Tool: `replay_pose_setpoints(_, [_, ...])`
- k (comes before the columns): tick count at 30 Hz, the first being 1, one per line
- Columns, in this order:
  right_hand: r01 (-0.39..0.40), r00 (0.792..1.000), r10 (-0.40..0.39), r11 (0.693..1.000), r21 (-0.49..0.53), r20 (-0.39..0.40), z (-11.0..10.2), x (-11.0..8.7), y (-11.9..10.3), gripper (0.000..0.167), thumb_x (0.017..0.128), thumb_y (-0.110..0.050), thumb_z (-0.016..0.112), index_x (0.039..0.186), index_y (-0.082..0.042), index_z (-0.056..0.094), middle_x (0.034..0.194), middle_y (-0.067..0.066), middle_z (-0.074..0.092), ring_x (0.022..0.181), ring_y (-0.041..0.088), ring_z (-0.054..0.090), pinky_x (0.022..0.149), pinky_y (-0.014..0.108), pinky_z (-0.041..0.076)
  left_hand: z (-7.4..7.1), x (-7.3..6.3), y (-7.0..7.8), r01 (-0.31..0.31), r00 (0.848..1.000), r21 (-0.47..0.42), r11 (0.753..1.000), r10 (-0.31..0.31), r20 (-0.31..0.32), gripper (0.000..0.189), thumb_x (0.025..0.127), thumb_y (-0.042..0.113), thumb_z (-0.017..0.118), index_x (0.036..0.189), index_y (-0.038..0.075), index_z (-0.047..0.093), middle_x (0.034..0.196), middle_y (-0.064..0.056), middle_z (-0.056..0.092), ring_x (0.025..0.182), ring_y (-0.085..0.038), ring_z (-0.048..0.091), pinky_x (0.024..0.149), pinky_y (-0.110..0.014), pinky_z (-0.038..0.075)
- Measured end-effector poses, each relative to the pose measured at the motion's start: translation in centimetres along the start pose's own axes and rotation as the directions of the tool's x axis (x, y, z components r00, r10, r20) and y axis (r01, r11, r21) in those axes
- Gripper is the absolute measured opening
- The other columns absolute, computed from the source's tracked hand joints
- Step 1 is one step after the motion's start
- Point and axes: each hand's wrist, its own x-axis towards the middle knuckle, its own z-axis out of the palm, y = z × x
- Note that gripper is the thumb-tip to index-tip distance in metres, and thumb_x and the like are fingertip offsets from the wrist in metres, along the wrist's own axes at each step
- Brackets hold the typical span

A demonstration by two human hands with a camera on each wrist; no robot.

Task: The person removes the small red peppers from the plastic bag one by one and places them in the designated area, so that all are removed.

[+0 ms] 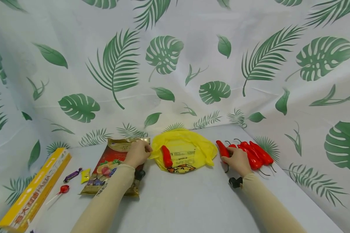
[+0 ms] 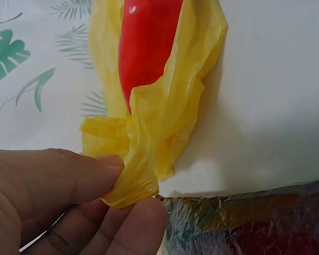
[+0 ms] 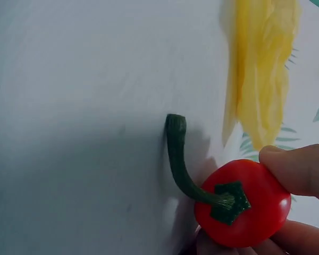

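A yellow plastic bag (image 1: 202,145) lies spread on the table with one red chili pepper (image 1: 167,156) on or in it. My left hand (image 1: 138,153) pinches the bag's left edge between thumb and fingers; in the left wrist view the gathered plastic (image 2: 135,180) shows between them. Over at the right, my right hand (image 1: 237,160) grips another red chili pepper (image 1: 221,149), whose green curved stem (image 3: 178,159) points away from the fingers in the right wrist view. Several more red chili peppers (image 1: 261,153) lie just beyond that hand.
Under my left forearm is a red and gold snack packet (image 1: 105,171). Farther left lie a long yellow pasta box (image 1: 36,191), a red lollipop (image 1: 64,189), a purple wrapped candy (image 1: 72,175) and a small yellow packet (image 1: 85,175). A leaf-print cloth (image 1: 192,64) hangs behind the table.
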Motion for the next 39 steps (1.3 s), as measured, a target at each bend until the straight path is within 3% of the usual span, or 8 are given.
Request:
replay_pose_setpoints(13, [0.024, 0.999, -0.025, 0.999, -0.047, -0.032, -0.6, 0.0, 0.3, 0.07, 0.092, -0.027, 0.077, 0.149, 0.004, 0.05, 0.136, 0.028, 0.063, 0.115, 0.04, 0.055, 0.091, 0.049, 0.061, -0.6, 0.1, -0.3, -0.016, 1.0, 0.004, 1.0, 0.016, -0.023, 0.005, 0.088, 0.004, 0.076, 0.09, 0.006, 0.08, 0.088, -0.008, 0.075, 0.077, -0.02, 0.062, 0.074, -0.033, 0.058])
replay_pose_setpoints(22, [0.057, 0.994, -0.056, 0.998, 0.008, -0.092, -0.2, 0.2, -2.3, 0.073, 0.094, -0.03, 0.077, 0.154, -0.001, 0.047, 0.145, 0.027, 0.059, 0.128, 0.043, 0.06, 0.103, 0.053, 0.055, -0.6, 0.3, -0.3, -0.006, 1.0, 0.021, 1.0, 0.006, -0.018, 0.004, 0.088, 0.004, 0.076, 0.09, 0.005, 0.079, 0.088, -0.008, 0.074, 0.078, -0.02, 0.062, 0.075, -0.033, 0.058])
replay_pose_setpoints(27, [0.134, 0.991, -0.131, 0.983, 0.123, -0.038, 2.0, 0.4, -4.9, 0.07, 0.094, -0.035, 0.076, 0.152, -0.005, 0.051, 0.146, 0.022, 0.062, 0.131, 0.039, 0.063, 0.104, 0.048, 0.055, -0.3, 0.4, -0.3, -0.002, 1.0, 0.016, 1.0, 0.002, -0.014, 0.005, 0.087, 0.004, 0.076, 0.09, 0.006, 0.079, 0.087, -0.008, 0.074, 0.077, -0.02, 0.062, 0.075, -0.033, 0.058])
replay_pose_setpoints(32, [0.207, 0.975, -0.22, 0.959, 0.192, 0.045, 5.7, 0.4, -7.9, 0.07, 0.092, -0.038, 0.078, 0.148, -0.003, 0.055, 0.144, 0.018, 0.064, 0.128, 0.036, 0.066, 0.101, 0.046, 0.058, 0.2, 0.5, -0.3, -0.004, 1.0, 0.013, 1.0, 0.004, -0.008, 0.005, 0.087, 0.004, 0.077, 0.089, 0.007, 0.08, 0.087, -0.007, 0.073, 0.078, -0.02, 0.062, 0.076, -0.033, 0.059])
replay_pose_setpoints(39, [0.212, 0.953, -0.257, 0.944, 0.251, 0.16, 11.0, -0.1, -12.5, 0.074, 0.086, -0.042, 0.084, 0.144, -0.003, 0.06, 0.136, 0.015, 0.07, 0.121, 0.03, 0.069, 0.1, 0.044, 0.059, 0.7, 0.3, -0.2, -0.014, 1.0, 0.015, 1.0, 0.014, -0.012, 0.005, 0.087, 0.005, 0.077, 0.089, 0.007, 0.08, 0.085, -0.006, 0.073, 0.076, -0.019, 0.061, 0.074, -0.033, 0.058])
